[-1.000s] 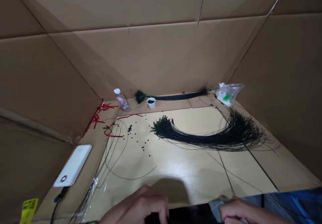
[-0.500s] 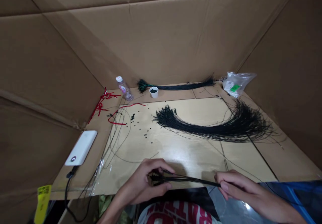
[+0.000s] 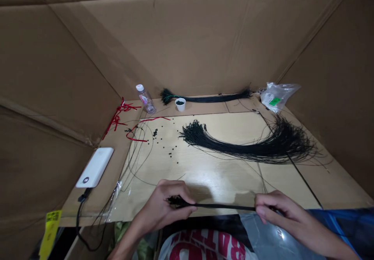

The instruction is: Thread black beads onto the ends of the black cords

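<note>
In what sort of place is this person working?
Perhaps a makeshift handcraft workspace: cardboard walls stand around a table, with a large bundle of dark strands and scattered bead-like pieces on it.

The walls [image 3: 187, 38] were matt brown cardboard, creased along their folds. The tabletop [image 3: 219, 180] had a smooth, pale, wood-grained face with a soft gloss. The power bank [image 3: 96, 166] looked like smooth white plastic, the bottle [image 3: 148, 103] like clear, shiny plastic. The bag [image 3: 279, 95] was thin, crinkled, glossy film. The large bundle [image 3: 245, 150] of strands appeared wiry and bristly-ended; the held bundle [image 3: 223, 206] looked smooth along its length, rough at its tufted end.
</note>
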`<state>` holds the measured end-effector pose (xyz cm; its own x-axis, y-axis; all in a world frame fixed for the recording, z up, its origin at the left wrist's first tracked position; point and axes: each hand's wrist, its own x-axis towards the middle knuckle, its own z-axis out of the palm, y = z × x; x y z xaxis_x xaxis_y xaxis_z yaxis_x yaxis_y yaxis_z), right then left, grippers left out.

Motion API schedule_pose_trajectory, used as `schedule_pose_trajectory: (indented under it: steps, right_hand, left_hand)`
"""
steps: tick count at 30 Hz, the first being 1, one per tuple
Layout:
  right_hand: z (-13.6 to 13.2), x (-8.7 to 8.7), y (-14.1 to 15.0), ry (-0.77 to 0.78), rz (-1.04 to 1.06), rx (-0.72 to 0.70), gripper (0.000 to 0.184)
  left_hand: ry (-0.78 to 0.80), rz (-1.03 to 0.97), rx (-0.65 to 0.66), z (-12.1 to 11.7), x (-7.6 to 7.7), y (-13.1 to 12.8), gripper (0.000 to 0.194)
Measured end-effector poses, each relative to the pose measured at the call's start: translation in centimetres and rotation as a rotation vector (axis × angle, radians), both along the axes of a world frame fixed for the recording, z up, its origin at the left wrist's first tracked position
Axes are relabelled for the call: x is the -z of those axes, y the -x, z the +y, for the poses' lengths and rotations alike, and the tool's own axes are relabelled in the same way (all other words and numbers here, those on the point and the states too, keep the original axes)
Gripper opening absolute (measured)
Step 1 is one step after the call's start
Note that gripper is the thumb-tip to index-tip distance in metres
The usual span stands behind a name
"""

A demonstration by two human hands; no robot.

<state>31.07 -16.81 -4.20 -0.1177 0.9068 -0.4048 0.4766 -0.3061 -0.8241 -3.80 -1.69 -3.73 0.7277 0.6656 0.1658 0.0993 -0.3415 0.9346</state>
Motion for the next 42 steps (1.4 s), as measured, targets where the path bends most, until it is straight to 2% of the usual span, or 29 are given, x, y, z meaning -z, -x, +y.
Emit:
schedule_pose_trajectory:
  steps: [7,11,14,16,18,20,23,25,29,33,36,39,40,41,42]
  right_hand:
    - [-0.4,-0.3,0.3,0.03,0.019,-0.027,0.062]
    - [-2.2,0.7,-0.3,0.04,-0.005,0.047,0.06]
    - [-3.4,1.0,-0.3,0.04,0.089,0.003,0.045]
    - [-3.1,0.9,0.9,0.036,0.187,-0.04,0.039]
    - [-1.9,0.7,3.2,0.03,0.277,-0.033,0.048]
    - [-0.2,0.6,5.9,0.029,0.378,-0.06,0.057]
    - [1.9,0.6,9.0,0.036,0.477,-0.143,0.067]
    - [2.6,0.7,9.7,0.027,0.491,-0.148,0.072]
    - [2.7,0.7,9.1,-0.007,0.387,-0.139,0.07]
    - [2.7,0.6,8.2,0.023,0.345,-0.066,0.067]
    - [3.1,0.7,7.7,0.01,0.394,0.016,0.065]
    - [3.8,0.7,7.1,0.019,0.549,0.159,0.063]
    - [4.1,0.7,6.9,0.017,0.6,0.214,0.062]
    - [4.4,0.7,6.7,0.006,0.638,0.265,0.061]
    - [4.6,0.6,6.5,-0.012,0.664,0.313,0.061]
  left_hand:
    - [-0.004,-0.169,0.038,0.0,-0.7,0.0,0.011]
    - [0.036,-0.118,0.044,-0.4,-1.1,-0.1,0.011]
    - [0.045,-0.02,0.129,-1.2,-1.6,-0.2,0.009]
    - [0.041,0.064,0.213,-1.9,-1.9,-0.4,0.009]
    - [0.024,0.128,0.3,-2.5,-2.1,-0.9,0.009]
    - [-0.003,0.156,0.333,-2.7,-2.2,-1.3,0.009]
    - [-0.041,0.154,0.271,-2.3,-2.4,-1.5,0.009]
    - [-0.065,0.154,0.219,-1.7,-2.3,-1.3,0.009]
    - [-0.055,0.147,0.109,-1.0,-1.3,-1.2,0.011]
    - [0.0,0.186,0.08,-0.3,-0.9,-2.2,0.01]
    - [0.065,0.27,0.185,1.7,-1.7,-3.4,0.011]
    - [0.069,0.249,0.323,6.0,-2.4,-5.4,0.03]
    - [-0.029,0.237,0.298,7.9,-2.2,-6.4,0.026]
    - [-0.211,0.273,0.227,10.0,-2.0,-7.5,0.02]
    - [-0.425,0.361,0.171,12.2,-1.5,-8.8,0.023]
